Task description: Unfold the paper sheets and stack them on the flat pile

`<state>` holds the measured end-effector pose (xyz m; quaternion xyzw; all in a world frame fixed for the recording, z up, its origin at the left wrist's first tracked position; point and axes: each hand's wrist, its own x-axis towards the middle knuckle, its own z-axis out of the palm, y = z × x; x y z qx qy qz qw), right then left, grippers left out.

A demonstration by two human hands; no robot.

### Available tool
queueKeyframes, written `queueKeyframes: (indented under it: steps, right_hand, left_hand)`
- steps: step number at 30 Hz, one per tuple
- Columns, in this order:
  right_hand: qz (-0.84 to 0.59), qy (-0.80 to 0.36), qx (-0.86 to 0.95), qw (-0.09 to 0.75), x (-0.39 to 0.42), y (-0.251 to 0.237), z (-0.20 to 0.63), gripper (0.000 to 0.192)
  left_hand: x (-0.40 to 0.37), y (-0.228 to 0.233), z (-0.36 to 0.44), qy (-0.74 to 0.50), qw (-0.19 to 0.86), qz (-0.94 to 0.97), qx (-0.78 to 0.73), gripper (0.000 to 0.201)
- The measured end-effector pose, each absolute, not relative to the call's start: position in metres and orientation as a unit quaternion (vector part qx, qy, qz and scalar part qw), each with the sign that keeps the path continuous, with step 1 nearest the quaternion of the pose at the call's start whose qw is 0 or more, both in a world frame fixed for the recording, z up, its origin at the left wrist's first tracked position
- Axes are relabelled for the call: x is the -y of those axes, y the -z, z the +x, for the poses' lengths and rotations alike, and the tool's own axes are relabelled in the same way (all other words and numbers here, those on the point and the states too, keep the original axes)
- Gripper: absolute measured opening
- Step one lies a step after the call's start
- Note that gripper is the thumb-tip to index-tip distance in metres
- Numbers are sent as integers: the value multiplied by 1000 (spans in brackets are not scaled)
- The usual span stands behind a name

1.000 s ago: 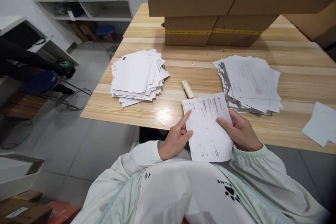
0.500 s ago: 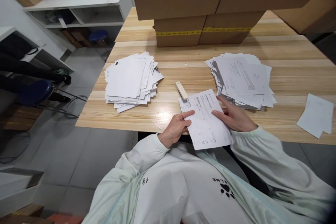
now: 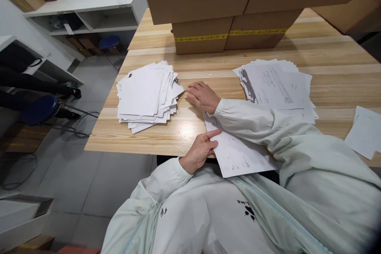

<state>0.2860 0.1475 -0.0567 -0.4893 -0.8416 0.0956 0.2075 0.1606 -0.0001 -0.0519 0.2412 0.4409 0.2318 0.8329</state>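
Note:
My left hand (image 3: 202, 149) pinches the left edge of a printed sheet (image 3: 238, 152) that lies across the near edge of the wooden table (image 3: 327, 55). My right hand (image 3: 202, 96) reaches across to the left, palm down on the table, just right of a messy pile of blank-side-up papers (image 3: 145, 93). The small beige stapler that lay there is hidden under that hand, so I cannot tell whether it is gripped. My right sleeve crosses over the sheet. A second pile of printed papers (image 3: 276, 85) lies to the right.
Stacked cardboard boxes (image 3: 208, 35) stand at the back of the table. A loose white sheet (image 3: 363, 131) lies at the far right. Left of the table are a white shelf (image 3: 89, 4), a blue stool (image 3: 38, 107), floor cables and another person's legs (image 3: 29, 83).
My right hand let go of the printed sheet and moved up and left, covering the stapler. My left hand still holds the sheet, which has come down onto the table edge.

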Motion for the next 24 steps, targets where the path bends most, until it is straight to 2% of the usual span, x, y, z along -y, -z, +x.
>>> queueKeyframes:
  steps: [6,12,15,17,20,22,24]
  right_hand:
    - [-516,-75,823,225,-138,78,271,49]
    - [-521,-76,803,280,-129,33,299,64]
    - [-536,-98,780,308,-69,-5,356,66]
    - [-608,-130,705,341,-6,-21,397,62]
    - [-727,-220,518,394,84,-20,436,65]
    - [-714,-316,443,440,117,-11,439,81]
    - [-687,-340,398,504,123,-3,427,83]
  left_hand:
    - [-5,56,161,-234,836,239,-436,59]
    - [13,53,157,-216,836,281,-420,61]
    - [29,39,150,-201,818,384,-377,54]
    - [33,24,147,-207,777,494,-330,48]
    - [29,-6,151,-233,700,629,-244,44]
    - [23,-24,160,-244,666,683,-175,47]
    - [16,-37,172,-249,643,713,-127,53]
